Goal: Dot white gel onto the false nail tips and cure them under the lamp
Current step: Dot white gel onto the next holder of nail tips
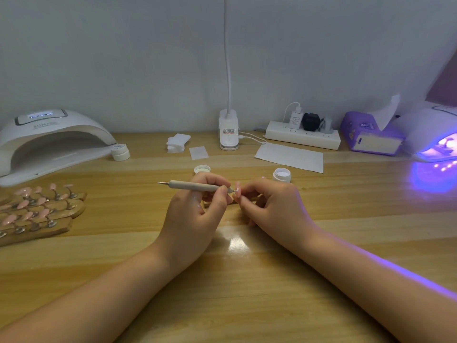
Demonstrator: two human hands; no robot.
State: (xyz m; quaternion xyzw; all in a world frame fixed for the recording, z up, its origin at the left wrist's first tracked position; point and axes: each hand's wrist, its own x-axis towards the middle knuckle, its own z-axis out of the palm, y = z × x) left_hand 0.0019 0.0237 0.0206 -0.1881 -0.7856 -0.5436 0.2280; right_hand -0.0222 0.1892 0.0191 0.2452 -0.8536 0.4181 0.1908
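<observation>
- Left hand (195, 206): fingers curled round a beige dotting pen (195, 186), held almost level, its working end pointing right and its spare metal tip pointing left.
- Right hand (269, 204): thumb and fingers pinch a pink false nail tip (238, 190) and hold it upright above the wooden table (222, 280).
- The pen's working end meets the face of the pinched nail tip, just between the two hands. Small white dots show on the tip; their number cannot be told.
- Open gel jar (282, 175): stands just behind the right hand, white content visible. Its lid (202, 169) lies separately, behind the left hand.
- Nail lamp, right (432, 137): at the table's right edge, lit violet inside, glow falling on the table and the right forearm.
- Nail lamp, left (52, 137): white, at the rear left, display lit, chamber dark. A closed small white jar (120, 152) sits just beside its opening.
- Wooden holders (39, 211): stacked at the left edge, carrying rows of pink nail tips on metal stands.
- Rear of table: clip-on desk lamp (229, 129), power strip (303, 134) with plugs, stack of white wipes (176, 142), sheet of white paper (290, 157), purple tissue box (368, 134).
</observation>
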